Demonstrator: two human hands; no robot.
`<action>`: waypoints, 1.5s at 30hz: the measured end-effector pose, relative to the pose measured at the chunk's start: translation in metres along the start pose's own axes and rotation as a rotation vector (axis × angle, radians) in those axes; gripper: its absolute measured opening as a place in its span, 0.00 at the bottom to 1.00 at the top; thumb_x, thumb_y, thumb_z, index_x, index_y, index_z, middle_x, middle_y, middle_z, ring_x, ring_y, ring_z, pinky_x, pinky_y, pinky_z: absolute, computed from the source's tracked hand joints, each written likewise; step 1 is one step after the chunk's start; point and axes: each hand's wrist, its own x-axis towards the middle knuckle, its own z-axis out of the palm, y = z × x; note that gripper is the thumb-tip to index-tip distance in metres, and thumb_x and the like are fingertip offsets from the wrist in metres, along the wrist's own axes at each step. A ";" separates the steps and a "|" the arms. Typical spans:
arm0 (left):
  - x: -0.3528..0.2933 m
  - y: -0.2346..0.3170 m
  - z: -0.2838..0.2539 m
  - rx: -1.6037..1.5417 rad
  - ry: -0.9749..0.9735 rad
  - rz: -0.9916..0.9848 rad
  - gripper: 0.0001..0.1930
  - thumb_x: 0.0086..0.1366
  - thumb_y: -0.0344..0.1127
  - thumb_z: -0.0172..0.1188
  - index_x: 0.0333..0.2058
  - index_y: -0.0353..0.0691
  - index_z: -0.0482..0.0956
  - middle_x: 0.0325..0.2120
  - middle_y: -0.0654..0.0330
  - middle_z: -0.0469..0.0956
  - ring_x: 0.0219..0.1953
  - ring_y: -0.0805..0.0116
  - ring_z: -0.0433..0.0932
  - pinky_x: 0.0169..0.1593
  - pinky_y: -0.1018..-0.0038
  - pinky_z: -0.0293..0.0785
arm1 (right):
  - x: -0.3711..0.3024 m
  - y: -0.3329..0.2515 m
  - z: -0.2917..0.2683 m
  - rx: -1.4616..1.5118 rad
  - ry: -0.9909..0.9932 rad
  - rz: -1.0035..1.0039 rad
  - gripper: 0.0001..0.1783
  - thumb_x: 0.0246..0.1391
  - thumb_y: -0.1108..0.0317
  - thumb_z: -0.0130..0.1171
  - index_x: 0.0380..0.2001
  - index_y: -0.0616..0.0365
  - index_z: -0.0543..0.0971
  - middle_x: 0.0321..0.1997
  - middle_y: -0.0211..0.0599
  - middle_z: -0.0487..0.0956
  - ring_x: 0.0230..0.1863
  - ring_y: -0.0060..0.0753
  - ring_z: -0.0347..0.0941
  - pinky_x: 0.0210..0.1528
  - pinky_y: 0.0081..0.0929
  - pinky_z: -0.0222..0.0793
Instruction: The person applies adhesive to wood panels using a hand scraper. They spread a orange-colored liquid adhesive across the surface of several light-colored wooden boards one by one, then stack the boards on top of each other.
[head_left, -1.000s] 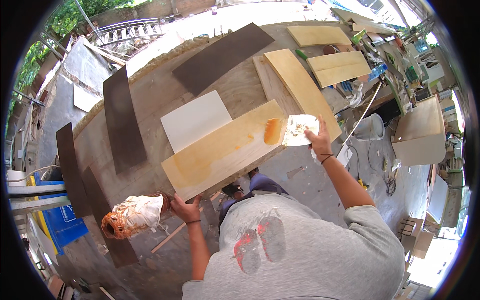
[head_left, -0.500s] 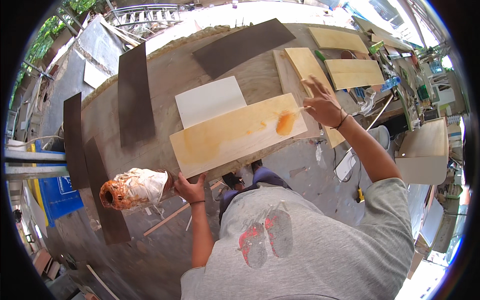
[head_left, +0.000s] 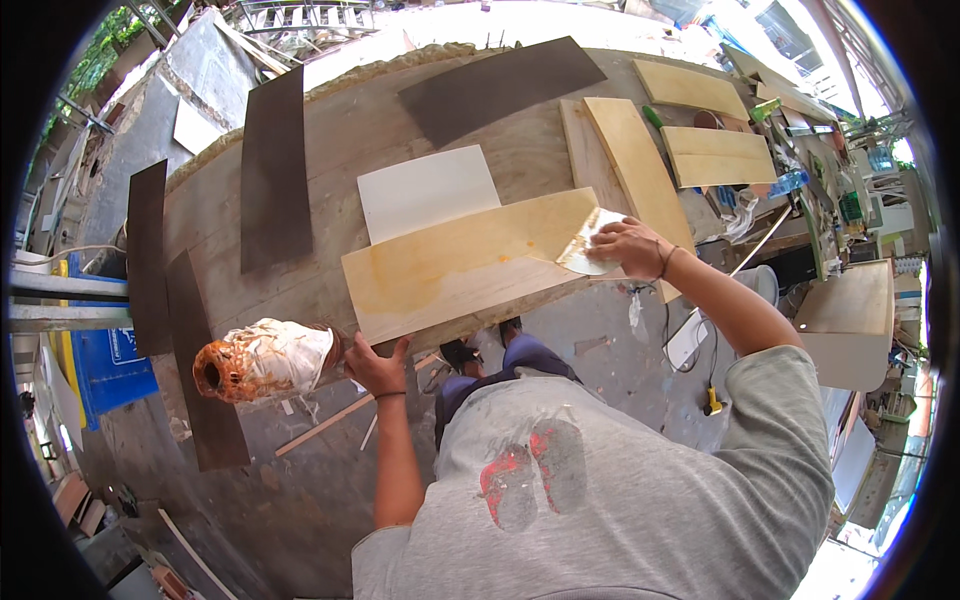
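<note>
A long pale wooden board (head_left: pixel 440 270) lies along the near edge of the worktable, with a yellow-orange film over part of its face. My right hand (head_left: pixel 628 247) is closed on a flat white scraper (head_left: pixel 590 243), stained brown along one edge, which rests at the board's right end. At the near left corner, my left hand (head_left: pixel 378 368) is against the board's edge, thumb and forefinger spread apart; its other fingers are partly hidden. Just left of it lies a cylindrical container (head_left: pixel 265 362) wrapped in white, its open end crusted with orange-brown material.
A white sheet (head_left: pixel 428 190) sits behind the board. Dark panels (head_left: pixel 275 170) lie at the left and back of the worktable (head_left: pixel 340 130). More pale boards (head_left: pixel 640 160) and a plastic bottle (head_left: pixel 789 183) are at the right. A cord and a yellow-handled tool (head_left: pixel 712 402) are on the floor.
The scraper has turned so its flat face shows, and my right hand has moved slightly lower. The thick orange patch at the board's right end no longer shows. My left hand stays put.
</note>
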 end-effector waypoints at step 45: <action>-0.051 -0.015 -0.040 -0.552 0.102 -0.114 0.33 0.51 0.50 0.66 0.50 0.34 0.66 0.41 0.50 0.70 0.47 0.52 0.66 0.52 0.56 0.61 | 0.080 -0.154 -0.006 0.145 0.070 0.064 0.14 0.39 0.73 0.51 0.34 0.60 0.71 0.27 0.47 0.78 0.31 0.49 0.77 0.31 0.42 0.71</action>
